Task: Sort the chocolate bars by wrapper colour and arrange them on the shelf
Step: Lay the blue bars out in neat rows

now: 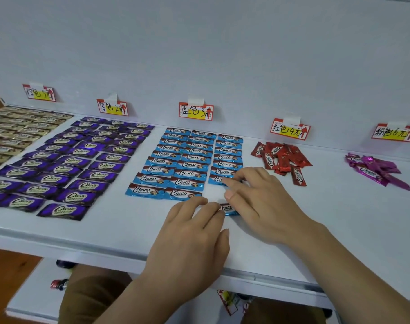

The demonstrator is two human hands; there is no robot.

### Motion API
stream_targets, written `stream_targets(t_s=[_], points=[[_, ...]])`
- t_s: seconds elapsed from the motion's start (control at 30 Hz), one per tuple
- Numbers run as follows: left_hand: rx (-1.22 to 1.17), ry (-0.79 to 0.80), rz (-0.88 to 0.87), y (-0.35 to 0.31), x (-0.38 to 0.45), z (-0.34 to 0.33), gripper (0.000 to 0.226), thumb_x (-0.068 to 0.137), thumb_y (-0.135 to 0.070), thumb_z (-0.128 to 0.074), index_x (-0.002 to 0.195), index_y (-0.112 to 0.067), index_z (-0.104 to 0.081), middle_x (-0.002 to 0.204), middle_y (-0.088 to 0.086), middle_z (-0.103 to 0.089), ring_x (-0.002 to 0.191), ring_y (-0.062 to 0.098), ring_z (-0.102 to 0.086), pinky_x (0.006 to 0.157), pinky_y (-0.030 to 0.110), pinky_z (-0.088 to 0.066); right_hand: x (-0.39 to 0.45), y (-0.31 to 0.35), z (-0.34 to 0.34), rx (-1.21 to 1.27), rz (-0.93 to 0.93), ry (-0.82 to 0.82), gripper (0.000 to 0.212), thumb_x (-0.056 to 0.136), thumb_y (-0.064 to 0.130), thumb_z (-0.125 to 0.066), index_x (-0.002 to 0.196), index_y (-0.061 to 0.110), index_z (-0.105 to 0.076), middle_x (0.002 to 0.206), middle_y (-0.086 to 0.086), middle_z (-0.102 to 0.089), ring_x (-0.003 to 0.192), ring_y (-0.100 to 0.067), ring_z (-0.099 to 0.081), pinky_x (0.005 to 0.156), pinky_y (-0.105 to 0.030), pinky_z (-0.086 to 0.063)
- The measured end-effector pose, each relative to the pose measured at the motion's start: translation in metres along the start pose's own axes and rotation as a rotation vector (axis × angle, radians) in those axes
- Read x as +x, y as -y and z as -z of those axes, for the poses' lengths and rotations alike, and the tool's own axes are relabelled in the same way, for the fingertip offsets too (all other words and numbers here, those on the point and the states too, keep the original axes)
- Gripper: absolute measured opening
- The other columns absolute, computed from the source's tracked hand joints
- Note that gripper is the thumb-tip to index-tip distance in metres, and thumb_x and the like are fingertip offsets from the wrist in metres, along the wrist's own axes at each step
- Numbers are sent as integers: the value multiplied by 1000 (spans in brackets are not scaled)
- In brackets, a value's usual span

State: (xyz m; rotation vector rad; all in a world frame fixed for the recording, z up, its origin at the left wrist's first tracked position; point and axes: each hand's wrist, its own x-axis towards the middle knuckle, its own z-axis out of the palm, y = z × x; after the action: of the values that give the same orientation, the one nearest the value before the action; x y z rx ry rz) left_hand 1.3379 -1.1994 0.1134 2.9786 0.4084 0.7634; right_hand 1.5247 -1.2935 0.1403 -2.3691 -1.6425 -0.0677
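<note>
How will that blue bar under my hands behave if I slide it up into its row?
The blue bar lies flat, so it probably slides rather than rolls. Its glossy wrapper on the smooth white shelf suggests it may skid or twist. It looks small, likely light; the crimped ends could snag neighbouring bars.
</note>
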Motion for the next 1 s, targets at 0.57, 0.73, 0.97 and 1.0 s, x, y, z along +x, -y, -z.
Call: stream_targets(t_s=[0.57, 0.73, 0.97, 1.0], points=[[-17, -29, -19, 1, -17, 1, 37, 100, -36, -47, 113, -20, -78, 119, -1, -74, 110, 18, -66, 91, 37, -60, -34, 2, 1, -60, 138, -102, 47, 104, 47, -36, 127, 24, -71, 119, 8, -62, 113, -13, -47, 85, -36, -53], [-11, -23, -11, 0, -16, 2, 39, 99, -37, -45, 113, -21, -78, 118, -3, -75, 109, 17, -67, 92, 35, -58, -25, 2, 1, -73, 112, -89, 49, 104, 48, -36, 125, 22, -71, 118, 7, -62, 113, -15, -49, 87, -39, -52], [-48, 1, 7, 0, -16, 4, 38, 100, -37, -45, 113, -22, -77, 118, -3, -74, 110, 16, -65, 92, 35, -59, -26, 1, 2, -26, 70, -90, 54, 104, 49, -33, 136, 21, -66, 129, 5, -58, 121, -13, -45, 94, -37, -51], [-53, 8, 13, 0, -16, 5, 39, 100, -38, -44, 114, -22, -77, 119, -4, -73, 110, 16, -65, 92, 36, -60, -29, -4, 5, -2, 55, -110, 54, 104, 48, -33, 138, 19, -64, 132, 5, -57, 122, -13, -45, 96, -36, -50]])
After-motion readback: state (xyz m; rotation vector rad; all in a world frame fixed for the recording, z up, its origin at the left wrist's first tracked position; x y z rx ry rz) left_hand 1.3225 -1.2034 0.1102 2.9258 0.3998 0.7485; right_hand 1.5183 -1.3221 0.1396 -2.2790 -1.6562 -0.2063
